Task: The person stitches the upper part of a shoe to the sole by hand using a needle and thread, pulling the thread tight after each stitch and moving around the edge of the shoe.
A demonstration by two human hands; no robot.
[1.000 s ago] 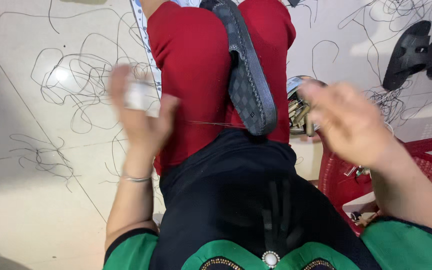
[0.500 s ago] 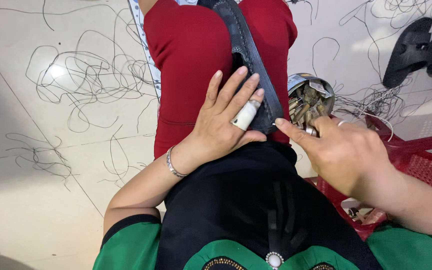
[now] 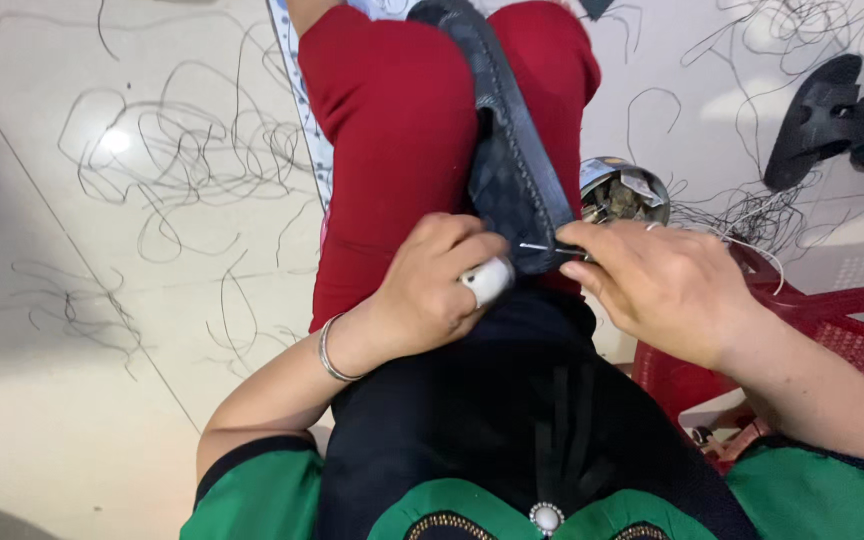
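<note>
A dark shoe [image 3: 512, 150] lies lengthwise between my knees, on red trousers [image 3: 392, 140]. My left hand [image 3: 432, 285] grips the shoe's near end; one finger wears a white wrap and a thin bangle sits on the wrist. My right hand [image 3: 662, 280] pinches a needle [image 3: 542, 247] whose tip points into the shoe's near edge. Both hands are close together over my lap.
Loose black threads [image 3: 152, 150] lie scattered across the pale tiled floor. A small round tin [image 3: 622, 190] with bits inside stands to the right of my knee. A red plastic basket [image 3: 832, 340] is at the right, dark shoe parts [image 3: 832, 110] beyond it.
My left hand swung in from the left onto the shoe and closed on its near end. My right hand moved left, bringing the needle to the shoe's edge.
</note>
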